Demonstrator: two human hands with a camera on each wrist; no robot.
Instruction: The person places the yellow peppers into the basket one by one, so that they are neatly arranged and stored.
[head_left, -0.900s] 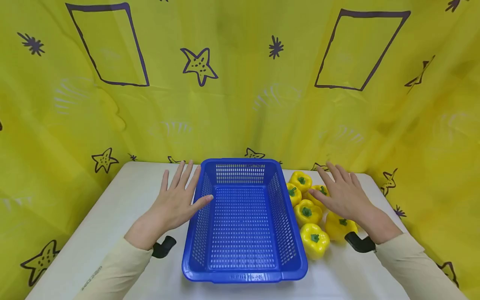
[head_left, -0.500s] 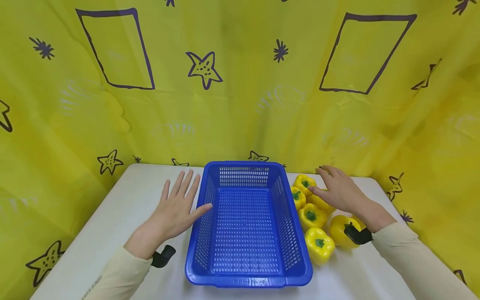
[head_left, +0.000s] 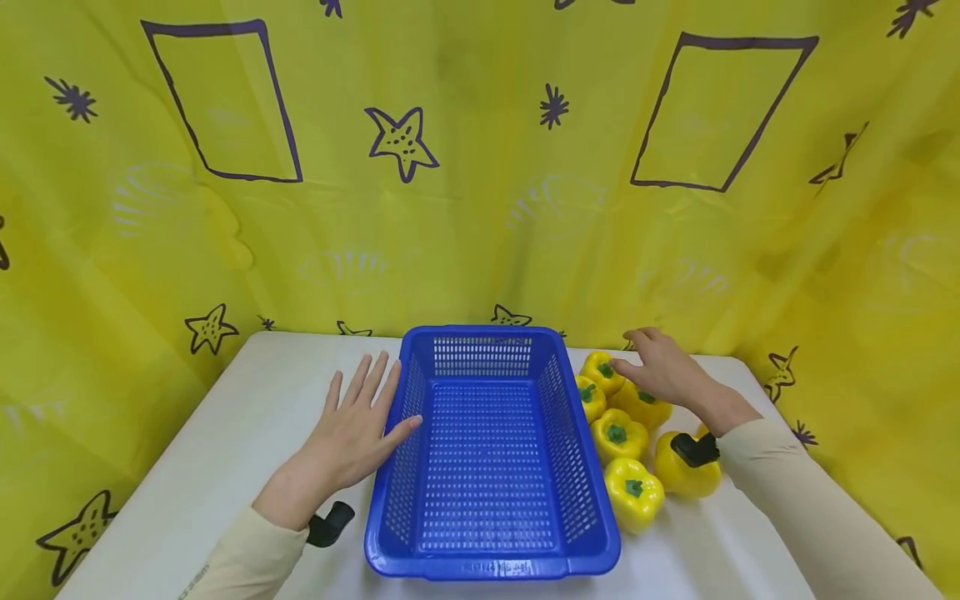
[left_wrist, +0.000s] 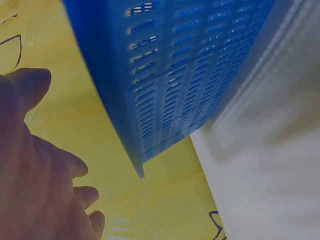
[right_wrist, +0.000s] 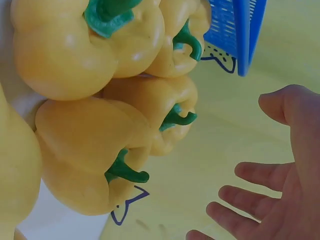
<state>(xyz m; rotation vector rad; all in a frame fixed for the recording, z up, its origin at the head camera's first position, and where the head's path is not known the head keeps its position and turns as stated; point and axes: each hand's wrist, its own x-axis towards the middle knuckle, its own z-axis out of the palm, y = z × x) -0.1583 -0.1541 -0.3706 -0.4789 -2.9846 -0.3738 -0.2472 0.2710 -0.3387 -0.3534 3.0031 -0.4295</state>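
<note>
A blue perforated plastic basket [head_left: 483, 467] stands on the table with nothing in it. My left hand [head_left: 348, 437] hovers at its left side, fingers spread and straight, thumb overlapping the left rim in the head view. In the left wrist view the fingers show beside the basket's outer wall [left_wrist: 170, 75], apart from it. Several yellow bell peppers [head_left: 633, 496] with green stems are grouped along the basket's right side. Over the far ones is my right hand [head_left: 663, 368], its fingers loosely bent and empty. The right wrist view shows a gap between those fingers and the nearest bell pepper [right_wrist: 85, 145].
The white table [head_left: 300, 375] extends to both sides of the basket. A yellow curtain [head_left: 480, 233] with drawn stars closes off the back and both sides. A black strap piece [head_left: 696, 450] on the right wrist overlaps one bell pepper in the head view.
My right hand has moved forward and a little left over the far bell peppers, its fingers bending more. The left hand has drawn slightly back toward me. Basket and bell peppers stay put.
</note>
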